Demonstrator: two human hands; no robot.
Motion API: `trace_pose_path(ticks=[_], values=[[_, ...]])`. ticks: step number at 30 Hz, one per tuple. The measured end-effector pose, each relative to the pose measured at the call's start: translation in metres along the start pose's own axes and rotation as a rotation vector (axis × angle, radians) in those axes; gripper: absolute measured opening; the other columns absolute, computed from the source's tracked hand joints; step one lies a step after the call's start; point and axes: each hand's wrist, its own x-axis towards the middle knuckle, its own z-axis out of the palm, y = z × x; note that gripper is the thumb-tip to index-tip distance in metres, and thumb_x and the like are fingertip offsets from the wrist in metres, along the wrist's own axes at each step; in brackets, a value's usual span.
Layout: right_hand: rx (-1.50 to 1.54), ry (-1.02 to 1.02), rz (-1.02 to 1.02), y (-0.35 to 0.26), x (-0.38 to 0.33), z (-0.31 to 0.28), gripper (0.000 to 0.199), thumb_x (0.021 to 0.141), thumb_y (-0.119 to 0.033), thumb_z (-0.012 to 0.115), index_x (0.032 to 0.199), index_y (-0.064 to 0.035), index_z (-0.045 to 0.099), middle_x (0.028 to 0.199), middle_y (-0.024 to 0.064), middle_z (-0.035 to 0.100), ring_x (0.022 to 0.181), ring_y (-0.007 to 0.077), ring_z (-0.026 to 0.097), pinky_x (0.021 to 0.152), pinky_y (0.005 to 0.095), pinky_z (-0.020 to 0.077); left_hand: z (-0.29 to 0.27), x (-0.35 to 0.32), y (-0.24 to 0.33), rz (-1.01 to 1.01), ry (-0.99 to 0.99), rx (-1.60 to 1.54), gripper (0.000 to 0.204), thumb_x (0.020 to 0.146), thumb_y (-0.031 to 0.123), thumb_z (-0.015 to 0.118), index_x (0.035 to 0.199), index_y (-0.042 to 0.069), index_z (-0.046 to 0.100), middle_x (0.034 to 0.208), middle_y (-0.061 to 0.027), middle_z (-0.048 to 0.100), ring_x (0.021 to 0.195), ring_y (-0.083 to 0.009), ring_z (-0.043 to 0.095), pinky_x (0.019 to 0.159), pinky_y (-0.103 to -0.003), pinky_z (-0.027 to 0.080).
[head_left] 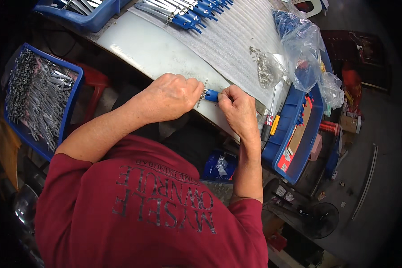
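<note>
Over the near edge of the table, both my hands are closed on one metal piece with a blue plastic handle (211, 95). My left hand (174, 94) wraps the metal end, and its fingers hide most of that part. Thin metal rods stick out crosswise between the hands. At the handle's other end, my right hand (237, 106) pinches the blue plastic. Further back, several similar pieces with blue handles and silver shafts (187, 20) lie in a row on white foam sheet (219, 49).
Small metal fittings (265, 73) and a clear plastic bag (301, 42) sit at the table's right. A red-black screwdriver (267, 127) and a yellow-handled tool (275, 123) lie beside a blue bin (271, 154). To the left, another blue bin (79, 82) holds metal parts; a red stool (96, 80) stands nearby.
</note>
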Motion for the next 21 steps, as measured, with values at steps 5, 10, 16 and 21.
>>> trace_pose_path(ticks=[5, 10, 16, 21], values=[[0.071, -0.042, 0.007, 0.002, 0.000, -0.006, 0.016, 0.075, -0.012, 0.059, 0.068, 0.0010, 0.053, 0.053, 0.0052, 0.047, 0.052, 0.0091, 0.040, 0.049, 0.0265, 0.0363, -0.003, 0.002, 0.000, -0.002, -0.005, -0.022, 0.012, 0.070, 0.010, 0.054, 0.079, 0.005, 0.048, 0.062, -0.0051, 0.046, 0.055, -0.0202, 0.053, 0.048, -0.031, 0.043], [0.153, -0.071, 0.015, 0.009, 0.000, -0.003, 0.015, 0.076, -0.010, 0.061, 0.067, -0.0007, 0.053, 0.054, -0.0028, 0.044, 0.053, 0.0044, 0.037, 0.046, 0.0224, 0.0319, -0.004, 0.002, 0.001, -0.012, -0.023, -0.031, 0.011, 0.071, 0.010, 0.054, 0.078, 0.005, 0.047, 0.062, -0.0053, 0.046, 0.055, -0.0204, 0.053, 0.048, -0.032, 0.043], [0.216, -0.115, 0.039, 0.013, 0.002, -0.005, 0.017, 0.076, -0.009, 0.061, 0.065, -0.0009, 0.051, 0.054, -0.0038, 0.042, 0.053, 0.0038, 0.035, 0.045, 0.0219, 0.0309, -0.004, 0.002, 0.001, -0.008, -0.010, -0.037, 0.011, 0.071, 0.010, 0.054, 0.077, 0.005, 0.047, 0.062, -0.0057, 0.046, 0.055, -0.0206, 0.053, 0.048, -0.032, 0.043], [0.192, -0.162, 0.063, 0.017, 0.006, -0.009, 0.014, 0.077, -0.011, 0.062, 0.070, 0.0000, 0.056, 0.056, -0.0046, 0.044, 0.054, 0.0038, 0.037, 0.047, 0.0216, 0.0319, -0.003, 0.003, -0.001, -0.025, -0.013, -0.065, 0.011, 0.070, 0.010, 0.055, 0.077, 0.005, 0.047, 0.062, -0.0064, 0.046, 0.054, -0.0214, 0.052, 0.047, -0.033, 0.043]])
